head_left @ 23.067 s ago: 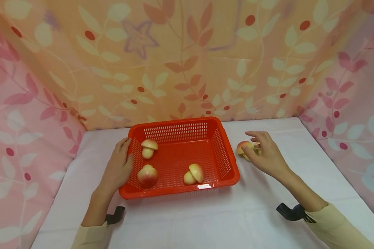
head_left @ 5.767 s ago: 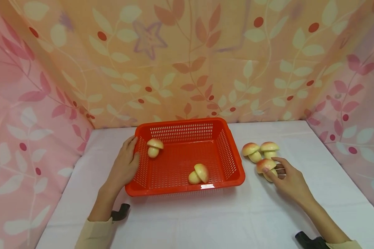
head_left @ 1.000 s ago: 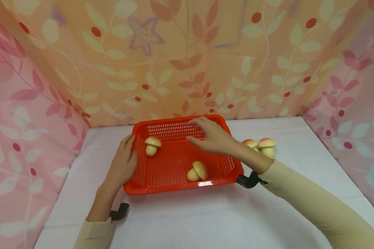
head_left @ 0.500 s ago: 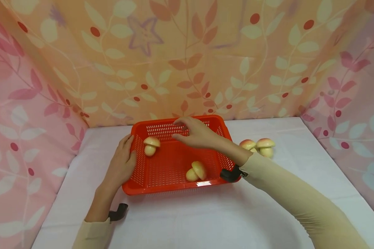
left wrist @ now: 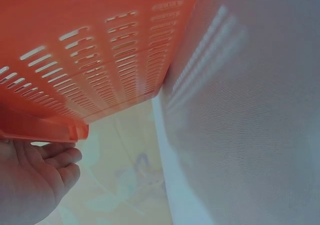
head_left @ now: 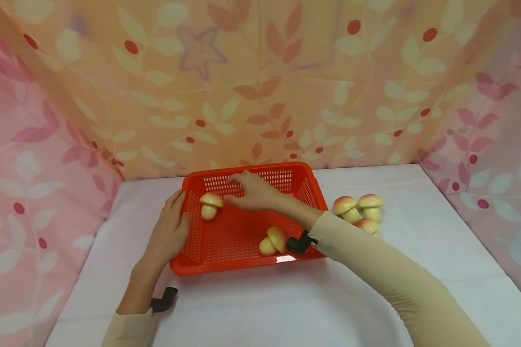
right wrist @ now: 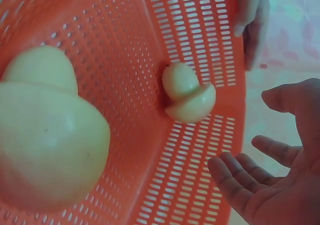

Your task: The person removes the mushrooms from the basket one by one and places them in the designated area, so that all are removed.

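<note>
Our right hand [head_left: 253, 192] reaches into the red basket [head_left: 247, 260], fingers spread and holding nothing, just beside the toy mushroom [head_left: 210, 206] at the far left wall. Our left hand [head_left: 169, 234] rests flat against the basket's left side, fingers relaxed. A second mushroom [head_left: 273, 240] lies near the front wall; three more mushrooms [head_left: 359, 212] sit on the desk [head_left: 252, 308] to the right. To lift cleanly, we judge it best to close around the cap and keep the basket braced.

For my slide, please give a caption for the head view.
Right hand reaches toward a mushroom in the red basket; left hand steadies it.
</note>
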Action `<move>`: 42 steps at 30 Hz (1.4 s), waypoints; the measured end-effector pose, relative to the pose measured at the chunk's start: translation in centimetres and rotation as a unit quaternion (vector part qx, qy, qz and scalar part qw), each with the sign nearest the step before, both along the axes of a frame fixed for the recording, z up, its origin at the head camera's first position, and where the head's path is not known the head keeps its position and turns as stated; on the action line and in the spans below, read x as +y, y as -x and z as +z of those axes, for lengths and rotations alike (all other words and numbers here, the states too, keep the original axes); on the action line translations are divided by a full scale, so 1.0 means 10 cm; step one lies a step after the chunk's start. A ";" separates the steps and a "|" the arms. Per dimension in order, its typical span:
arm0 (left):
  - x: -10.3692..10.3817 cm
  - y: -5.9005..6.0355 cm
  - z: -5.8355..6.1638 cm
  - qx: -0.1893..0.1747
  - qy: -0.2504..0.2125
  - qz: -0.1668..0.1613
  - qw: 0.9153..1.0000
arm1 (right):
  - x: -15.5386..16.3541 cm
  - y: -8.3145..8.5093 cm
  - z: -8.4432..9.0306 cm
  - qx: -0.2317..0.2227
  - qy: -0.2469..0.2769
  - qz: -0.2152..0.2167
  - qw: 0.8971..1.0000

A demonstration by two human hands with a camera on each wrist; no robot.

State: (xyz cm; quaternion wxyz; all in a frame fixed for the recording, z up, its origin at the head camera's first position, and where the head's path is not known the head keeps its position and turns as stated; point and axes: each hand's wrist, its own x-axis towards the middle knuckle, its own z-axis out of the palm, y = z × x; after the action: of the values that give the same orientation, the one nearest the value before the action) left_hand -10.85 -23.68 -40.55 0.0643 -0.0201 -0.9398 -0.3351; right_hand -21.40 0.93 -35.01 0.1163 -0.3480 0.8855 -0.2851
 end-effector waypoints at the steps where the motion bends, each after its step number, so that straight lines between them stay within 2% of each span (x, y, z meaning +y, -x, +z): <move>1: -0.01 -0.01 0.00 0.001 0.000 0.001 1.000 | -0.03 0.01 -0.02 -0.003 -0.003 0.004 1.000; 11: -0.01 0.00 -0.03 0.014 -0.001 -0.004 1.000 | -0.29 0.04 -0.16 -0.003 -0.022 0.031 0.999; 22: 0.01 -0.01 -0.03 0.011 -0.001 -0.007 1.000 | -0.41 0.11 -0.27 -0.022 -0.049 0.030 0.998; 32: 0.00 -0.01 0.02 0.013 0.005 -0.004 1.000 | -0.50 0.10 -0.29 -0.043 -0.041 0.009 0.998; 42: 0.02 -0.01 0.02 0.010 -0.003 -0.005 1.000 | -0.56 0.12 -0.36 -0.047 -0.025 0.018 0.998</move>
State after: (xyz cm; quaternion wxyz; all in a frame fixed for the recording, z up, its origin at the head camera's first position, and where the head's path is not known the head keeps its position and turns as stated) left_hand -10.75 -23.51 -40.37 0.0722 -0.0276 -0.9378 -0.3384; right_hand -22.63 -4.63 -38.58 0.1712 -0.3472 0.8795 -0.2769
